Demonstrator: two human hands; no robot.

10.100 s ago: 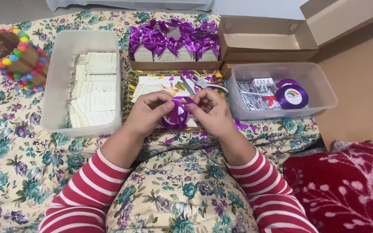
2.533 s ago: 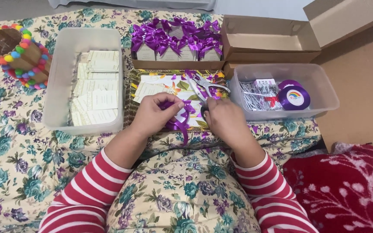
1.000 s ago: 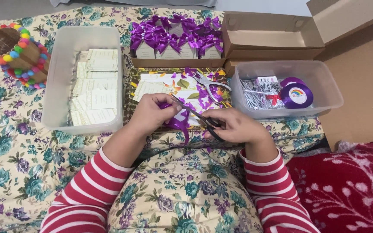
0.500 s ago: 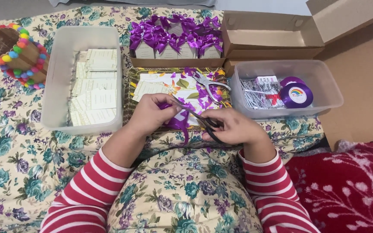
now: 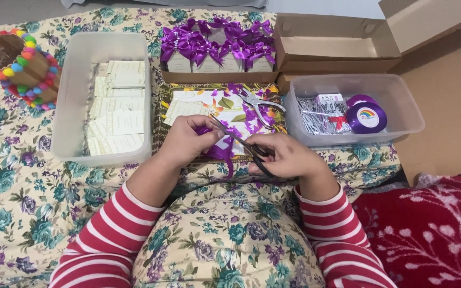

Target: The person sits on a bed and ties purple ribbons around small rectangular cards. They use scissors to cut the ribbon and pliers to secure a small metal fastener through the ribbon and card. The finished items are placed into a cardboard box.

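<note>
Floral cloth (image 5: 22, 213) in cream, teal and purple covers the surface in front of you, soft and slightly rumpled, and the same print drapes your lap.

Your left hand (image 5: 188, 141) is curled shut, pinching a glossy purple ribbon (image 5: 222, 152) whose loose tail hangs down toward your lap. Your right hand (image 5: 289, 156) is closed around the dark handles of the scissors (image 5: 241, 143), with the thin metal blades angled up and left to the ribbon by your left fingers. Both hands sit just in front of a patterned tray (image 5: 214, 104) littered with purple ribbon scraps and pale cards, where a metal hole punch (image 5: 260, 102) lies.

To the left, a clear plastic tub (image 5: 70, 96) holds stacked cream rectangular cards. Beyond it stands a round wooden holder (image 5: 14, 66) ringed with coloured beads. Behind the tray, a shallow cardboard box holds small white gift boxes (image 5: 214, 53) topped with shiny purple bows. To the right, a second clear tub (image 5: 401, 106) holds a purple ribbon spool (image 5: 366, 117) with a round white label and a bundle of silvery strips. An open brown cardboard box (image 5: 337, 45) lies behind it.
</note>
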